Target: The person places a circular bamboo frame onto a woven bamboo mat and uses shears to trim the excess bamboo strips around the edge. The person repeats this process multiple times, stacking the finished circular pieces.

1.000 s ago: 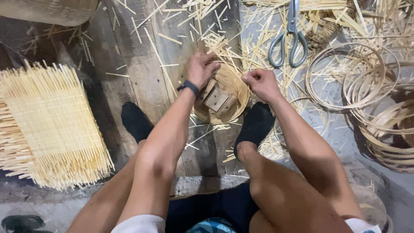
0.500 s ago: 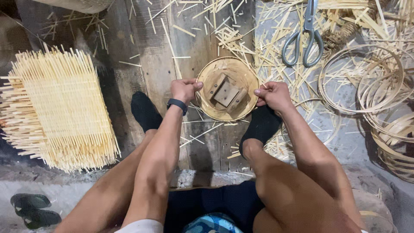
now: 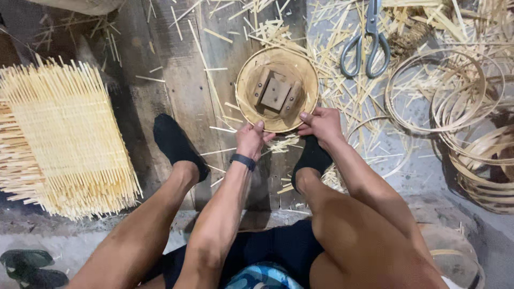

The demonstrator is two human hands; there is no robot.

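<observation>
Two bare hands grip the near rim of a round wooden mould [image 3: 277, 88] that lies flat on dark floorboards [image 3: 176, 80] between the seated person's black-socked feet. Left hand [image 3: 250, 140], with a dark wristband, pinches the lower left edge, thumb on top; right hand [image 3: 321, 124] clasps the lower right edge, fingers curled over the rim. Small wooden blocks sit fixed at the mould's centre. The step in hand looks like seating or turning the mould into working position; any further move would need both grips kept even so the disc stays level. Loose bamboo slivers [image 3: 332, 48] litter the boards all around, thickest to the right. Grey-handled scissors [image 3: 367, 48] lie just beyond the mould, up and to the right, apart from it. Coiled bamboo hoops [image 3: 444, 91] crowd the far right. A woven bamboo mat [image 3: 64, 139] with bristling ends lies well apart on the left. Open room is mainly the bare planks left of the mould.
</observation>
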